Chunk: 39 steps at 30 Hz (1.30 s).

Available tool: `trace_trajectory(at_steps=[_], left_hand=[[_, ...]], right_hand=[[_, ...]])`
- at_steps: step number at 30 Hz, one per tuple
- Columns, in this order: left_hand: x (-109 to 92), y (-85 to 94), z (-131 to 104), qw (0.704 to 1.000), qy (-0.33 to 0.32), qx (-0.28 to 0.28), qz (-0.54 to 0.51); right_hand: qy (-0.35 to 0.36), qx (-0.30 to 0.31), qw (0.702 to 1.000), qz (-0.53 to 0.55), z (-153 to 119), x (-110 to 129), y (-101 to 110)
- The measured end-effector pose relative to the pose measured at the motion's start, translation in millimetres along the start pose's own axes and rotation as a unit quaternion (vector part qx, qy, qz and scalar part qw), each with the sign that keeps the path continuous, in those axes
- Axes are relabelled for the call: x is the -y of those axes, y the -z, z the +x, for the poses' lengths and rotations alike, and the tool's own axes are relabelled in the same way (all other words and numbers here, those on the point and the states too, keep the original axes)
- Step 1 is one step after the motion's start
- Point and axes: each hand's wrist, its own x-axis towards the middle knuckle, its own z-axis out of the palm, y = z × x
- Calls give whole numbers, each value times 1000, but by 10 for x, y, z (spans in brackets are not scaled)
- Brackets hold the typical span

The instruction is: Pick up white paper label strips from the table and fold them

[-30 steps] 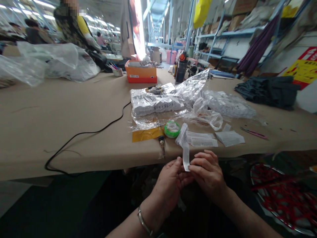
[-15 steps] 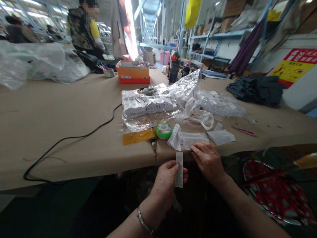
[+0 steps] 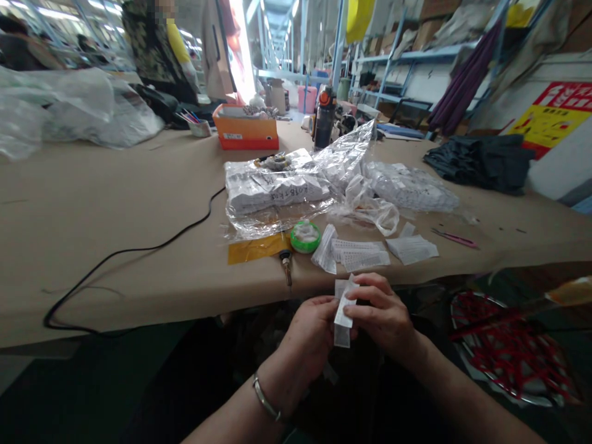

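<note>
My left hand (image 3: pixel 314 327) grips a translucent strip (image 3: pixel 342 337) upright, just off the table's front edge. With thumb and fingers my right hand (image 3: pixel 383 311) holds a white label (image 3: pixel 345 307) slantwise over that strip, so the two overlap. Behind my hands on the table lie a fanned stack of white labels (image 3: pixel 326 250), printed labels (image 3: pixel 365 259) and another label pile (image 3: pixel 413 248). A green round tub (image 3: pixel 305 237) with white fluffy stuff is beside them, left of the stack. A thin tool with a dark collar (image 3: pixel 285 262) points toward the table edge.
Plastic-wrapped white bundles (image 3: pixel 277 188) lie behind the labels. Further back are an orange box (image 3: pixel 247 128) and a dark bottle (image 3: pixel 325 117). Pink tweezers (image 3: pixel 456 238) rest at right; a black cord (image 3: pixel 161 246) crosses the left. Red material fills a basket (image 3: pixel 513 351) below. A person stands back left.
My right hand has left the printed labels on the table and come to my left hand, with a white label now in its fingers over the strip. The view has tilted slightly down.
</note>
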Motion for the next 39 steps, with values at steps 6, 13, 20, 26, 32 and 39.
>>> trace_trajectory(at_steps=[6,13,20,26,32,39], left_hand=[[33,-3,13,998,-16,32,-50],[56,24,25,1000,23,-11,6],[73,-31,-22,994,54,-70,61],[76,-76,-71,995,67,-59,53],[60,-54,-121,996,78,-39,30],[94,10,-129,997,41,-7,-72]], right_hand=[[30,67,997,29,-53,121,-118],[-29,49,998,-20,-145,-83,149],[-202,10,927,-316,-451,-727,562],[-179,-36,947,-266,-538,-886,678],[-150,-108,975,-124,-285,-276,569],[26,60,998,0,-166,516,-22]])
